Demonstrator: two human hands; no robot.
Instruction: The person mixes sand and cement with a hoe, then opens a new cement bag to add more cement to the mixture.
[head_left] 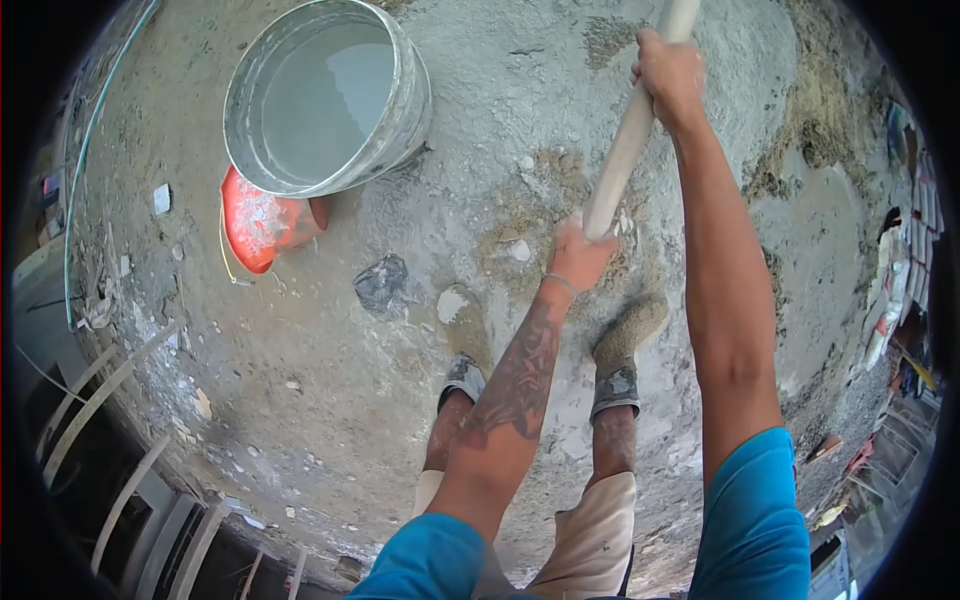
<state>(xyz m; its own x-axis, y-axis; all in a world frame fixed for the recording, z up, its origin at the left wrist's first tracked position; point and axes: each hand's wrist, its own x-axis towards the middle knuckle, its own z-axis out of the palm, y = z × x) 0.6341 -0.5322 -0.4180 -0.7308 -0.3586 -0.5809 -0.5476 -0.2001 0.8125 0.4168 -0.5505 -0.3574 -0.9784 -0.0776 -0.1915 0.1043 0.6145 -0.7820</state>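
Observation:
A thick pale wooden handle (630, 150) runs from below the centre up past the top edge, so its far end is out of view. My left hand (580, 257) is closed round its lower end, with a thin bracelet at the wrist. Higher up the same handle, my right hand (670, 75) is wrapped round it with the arm stretched out. Wet grey mortar (500, 90) and patches of sandy mix (535, 215) cover the ground beneath the handle.
At the upper left stands a large bucket (325, 105) of greyish water, beside a tipped red bucket (265, 225). A dark crumpled lump (381, 284) lies left of my feet. A hose (92, 140) curves down the far left. Stacked tiles (921, 240) line the right edge.

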